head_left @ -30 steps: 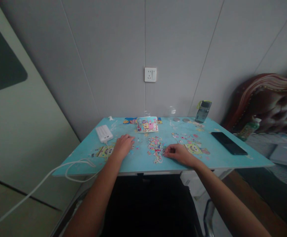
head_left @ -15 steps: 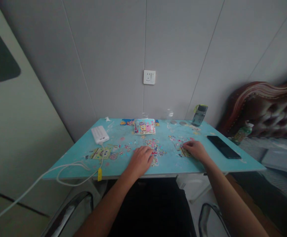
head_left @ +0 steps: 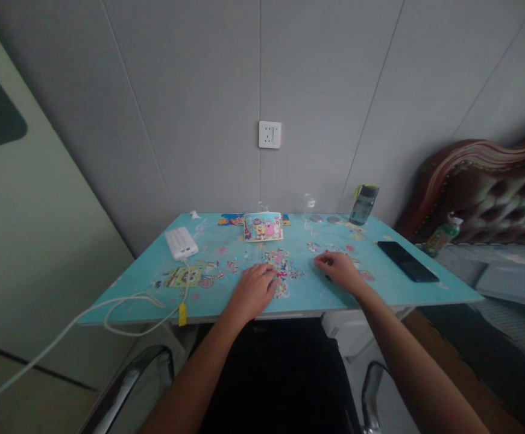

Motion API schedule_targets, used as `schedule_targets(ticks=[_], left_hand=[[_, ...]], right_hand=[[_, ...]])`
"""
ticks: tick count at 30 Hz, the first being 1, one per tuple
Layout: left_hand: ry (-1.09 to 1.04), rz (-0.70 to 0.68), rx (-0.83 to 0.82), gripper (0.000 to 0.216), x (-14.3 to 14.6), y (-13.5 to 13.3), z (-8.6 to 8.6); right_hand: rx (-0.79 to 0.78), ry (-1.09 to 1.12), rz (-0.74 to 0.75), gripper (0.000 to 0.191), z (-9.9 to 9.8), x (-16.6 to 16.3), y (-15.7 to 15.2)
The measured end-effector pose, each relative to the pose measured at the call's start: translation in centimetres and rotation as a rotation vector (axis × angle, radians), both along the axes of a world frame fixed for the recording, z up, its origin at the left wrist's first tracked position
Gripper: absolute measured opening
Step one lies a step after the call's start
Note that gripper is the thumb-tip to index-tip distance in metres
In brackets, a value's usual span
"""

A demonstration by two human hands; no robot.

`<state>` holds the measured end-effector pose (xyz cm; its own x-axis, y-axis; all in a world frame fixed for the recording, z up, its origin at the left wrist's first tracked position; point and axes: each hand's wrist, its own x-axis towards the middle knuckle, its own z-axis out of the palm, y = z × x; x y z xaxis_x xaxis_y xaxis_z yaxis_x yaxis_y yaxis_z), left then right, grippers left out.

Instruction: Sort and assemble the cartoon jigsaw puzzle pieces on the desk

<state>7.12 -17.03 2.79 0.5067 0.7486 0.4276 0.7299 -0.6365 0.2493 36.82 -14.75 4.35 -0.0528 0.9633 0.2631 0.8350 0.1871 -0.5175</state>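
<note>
Since half a second ago the right hand (head_left: 340,269) has moved leftward, off a printed cartoon patch and nearer the loose pieces (head_left: 284,263); the left hand (head_left: 254,289) stays at the pile's left edge. The two hands are apart: the left lies palm down, fingers loosely spread; the right's fingertips curl together, and whether they pinch a piece I cannot tell. The pieces, too small to count, lie just below the frame's centre on one blue bench (head_left: 140,280). Farther back come one white power bank (head_left: 181,242) at left, one black phone (head_left: 407,261) at right, one picture card (head_left: 263,228) at centre, then two round discs (head_left: 316,218) and one grey bottle (head_left: 364,206) right of centre.
</note>
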Motion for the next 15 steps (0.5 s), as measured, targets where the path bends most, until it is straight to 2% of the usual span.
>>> schedule_targets(ticks=[5,15], left_hand=[[-0.003,-0.017,-0.004,0.029,0.0,0.1,-0.2],[-0.020,-0.049,0.002,0.031,0.0,0.3,-0.4]], right_hand=[[-0.062,0.018,0.219,0.030,-0.1,-3.2,-0.8],[-0.125,0.065,0.211,0.027,-0.8,-2.8,-0.1]])
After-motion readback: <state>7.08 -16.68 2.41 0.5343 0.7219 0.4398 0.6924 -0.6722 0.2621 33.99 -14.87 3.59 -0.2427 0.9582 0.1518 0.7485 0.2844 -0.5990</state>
